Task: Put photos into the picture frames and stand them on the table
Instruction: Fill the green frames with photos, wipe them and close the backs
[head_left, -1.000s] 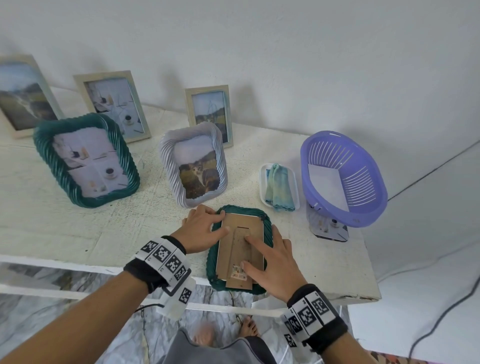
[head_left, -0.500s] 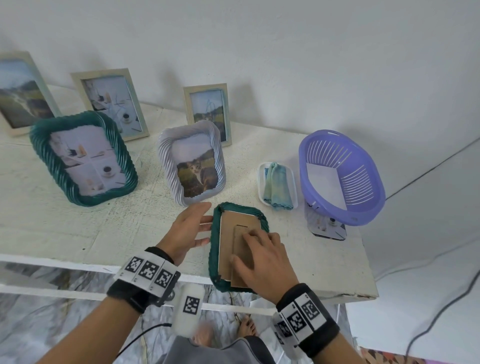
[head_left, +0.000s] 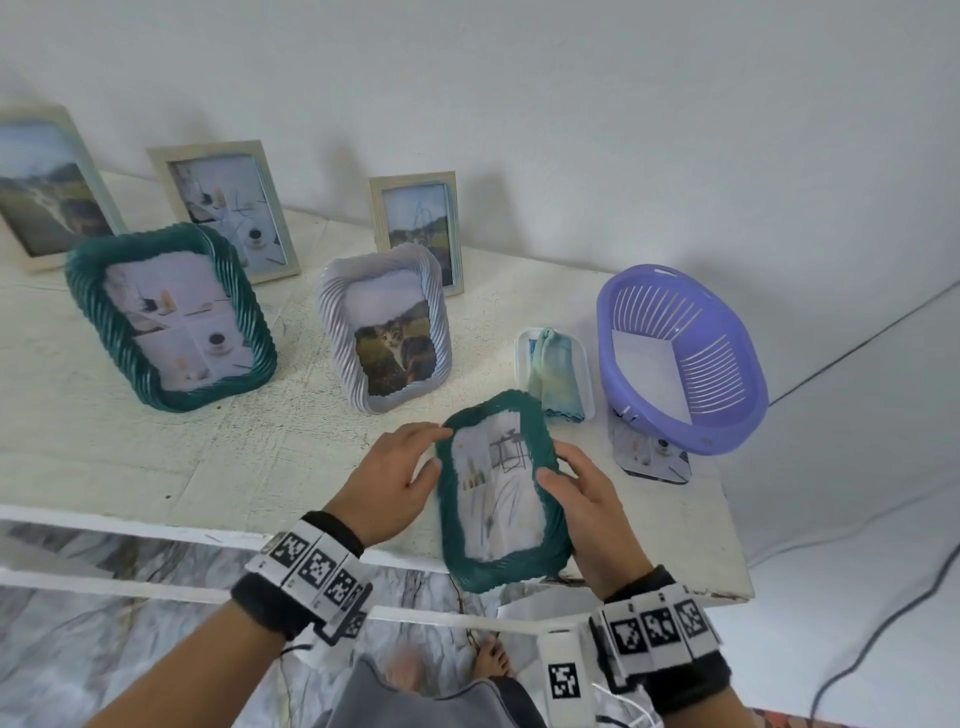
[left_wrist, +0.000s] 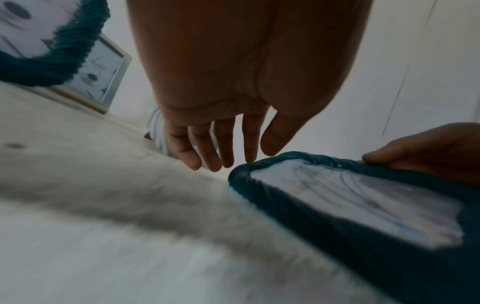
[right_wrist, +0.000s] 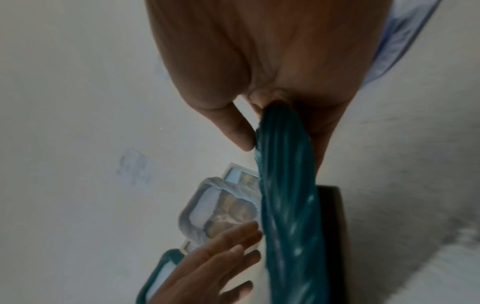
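Note:
A small teal rope-edged frame (head_left: 498, 488) with a pale photo in it is lifted over the table's front edge, photo side facing me. My right hand (head_left: 561, 478) grips its right edge, thumb on the front and fingers behind; the right wrist view shows the frame (right_wrist: 285, 185) edge-on in that grip (right_wrist: 259, 115). My left hand (head_left: 415, 457) is flat with straight fingers, touching the frame's upper left edge. In the left wrist view those fingers (left_wrist: 221, 152) reach the frame's corner (left_wrist: 350, 201).
Filled frames stand on the white table (head_left: 156, 467): a large teal one (head_left: 171, 317), a white twisted one (head_left: 384, 327), and three beige ones (head_left: 228, 208) at the back. On the right are a purple basket (head_left: 680, 358) and a white tray with a cloth (head_left: 553, 374).
The small teal frame lay face down with its cardboard back up; the right hand has lifted and turned it photo side up. The left hand let go and now touches its left edge.

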